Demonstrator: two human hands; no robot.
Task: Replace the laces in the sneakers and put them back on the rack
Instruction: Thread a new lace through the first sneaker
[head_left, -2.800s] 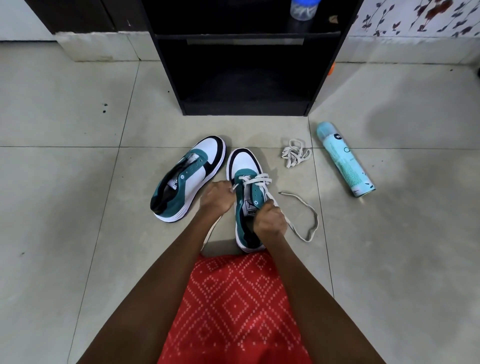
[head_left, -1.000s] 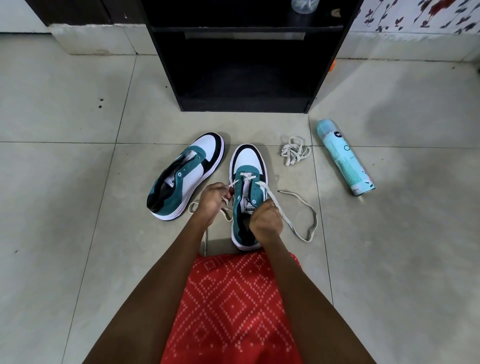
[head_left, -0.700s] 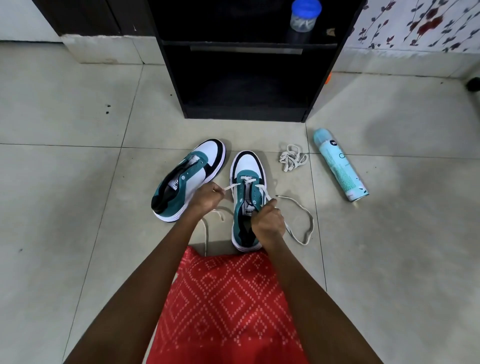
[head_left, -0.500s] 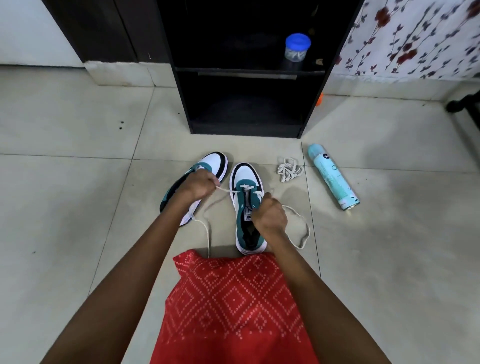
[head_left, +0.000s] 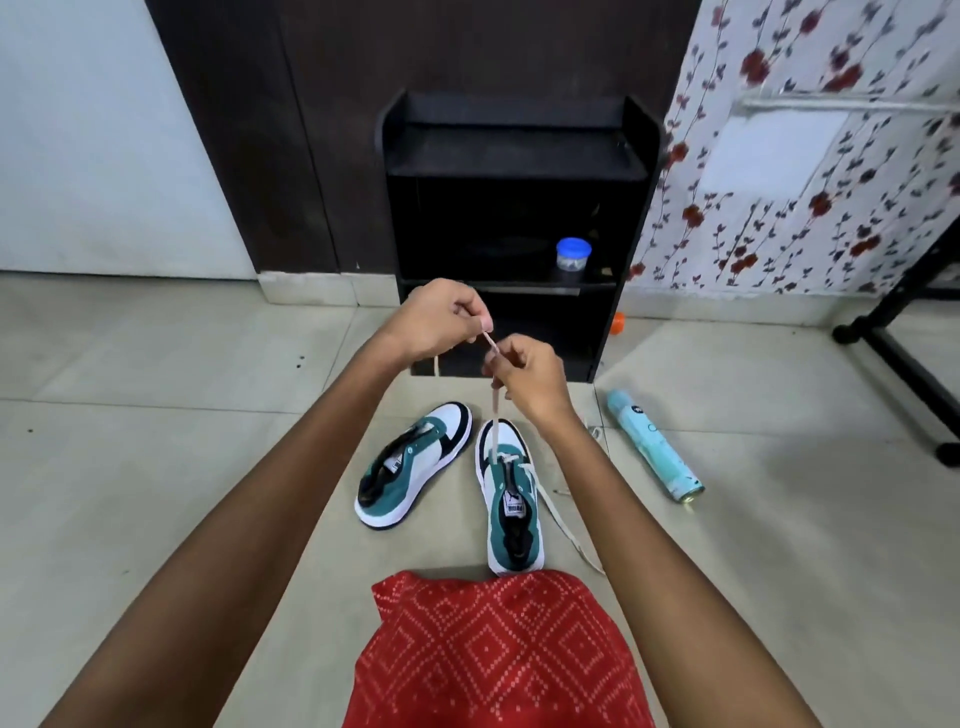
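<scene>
Two teal, white and black sneakers lie on the tiled floor. The right sneaker (head_left: 510, 512) points toward the rack and has a white lace (head_left: 496, 421) through its front eyelets. That lace rises taut from the shoe to my hands. My left hand (head_left: 439, 322) and my right hand (head_left: 524, 374) both pinch it, raised high above the shoes. Its other end (head_left: 563, 522) trails on the floor to the right. The left sneaker (head_left: 413, 465) lies angled with no lace. The black rack (head_left: 511, 156) stands behind.
A light blue spray can (head_left: 654, 447) lies on the floor right of the shoes. A small jar with a blue lid (head_left: 573, 254) sits on the rack's shelf. A black stand leg (head_left: 904, 358) crosses the floor at far right. My red patterned clothing (head_left: 493, 654) fills the bottom.
Both hands have lifted from beside the right sneaker and come together high above it, drawing the lace up taut. The view has tilted up, showing the whole rack.
</scene>
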